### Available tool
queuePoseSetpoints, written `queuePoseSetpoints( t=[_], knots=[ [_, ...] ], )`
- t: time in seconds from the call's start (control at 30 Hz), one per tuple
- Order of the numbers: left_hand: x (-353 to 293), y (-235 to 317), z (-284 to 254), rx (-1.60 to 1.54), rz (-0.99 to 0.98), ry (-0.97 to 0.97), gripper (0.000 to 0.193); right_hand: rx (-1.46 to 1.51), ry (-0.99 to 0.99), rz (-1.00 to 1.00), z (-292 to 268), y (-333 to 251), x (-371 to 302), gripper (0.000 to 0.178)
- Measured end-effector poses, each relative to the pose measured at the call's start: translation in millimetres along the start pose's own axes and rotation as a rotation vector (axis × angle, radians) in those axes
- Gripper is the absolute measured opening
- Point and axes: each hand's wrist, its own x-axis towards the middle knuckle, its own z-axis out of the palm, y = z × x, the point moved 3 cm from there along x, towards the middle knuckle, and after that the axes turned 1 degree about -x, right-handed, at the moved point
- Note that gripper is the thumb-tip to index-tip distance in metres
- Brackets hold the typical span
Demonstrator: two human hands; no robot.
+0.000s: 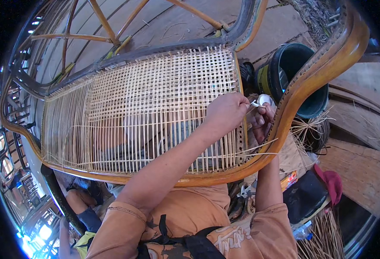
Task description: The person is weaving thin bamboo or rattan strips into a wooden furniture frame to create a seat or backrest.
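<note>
A half-woven cane panel (168,82) is strung in a curved, varnished wooden frame (326,80) across my lap. Over the panel's right edge reaches my left hand (228,110), thumb and finger pinched on the end of a small white piece (254,103), perhaps a nozzle or twisted tip. My right hand (263,120) comes up from beneath the outer rail. Its fingers close around a small white round object (265,99), like a little bottle or cap, right beside the left fingertips. A loose cane strand (257,153) crosses the rail below the hands.
A dark green bucket (300,77) stands beyond the rail at right. Bundled cane strips (308,127), a black bag (304,192) and a red cap (330,183) lie lower right. Pliers (244,191) are near my waist. At lower left sits another person (84,211).
</note>
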Motion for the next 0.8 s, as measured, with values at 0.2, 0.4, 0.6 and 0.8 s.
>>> queuePoseSetpoints(
  t=[0.2,0.4,0.6,0.8],
  knots=[
    [-1.8,1.1,-2.8,-0.028,0.019,-0.012,0.024,-0.117,0.055,-0.077,-6.9,-18.1,-0.7,0.013],
    [-15.2,-0.1,-6.8,0.018,0.295,0.171,0.012,-0.647,0.343,-0.447,-18.5,-59.7,-10.0,0.020],
    [-24.9,-4.7,-20.5,0.313,0.415,0.237,0.015,-0.662,0.344,-0.273,-52.5,-39.9,13.2,0.021],
    [-28.6,0.0,-21.2,0.497,0.418,0.185,0.013,-1.015,0.310,-0.467,-80.0,-37.3,18.7,0.014]
  ],
)
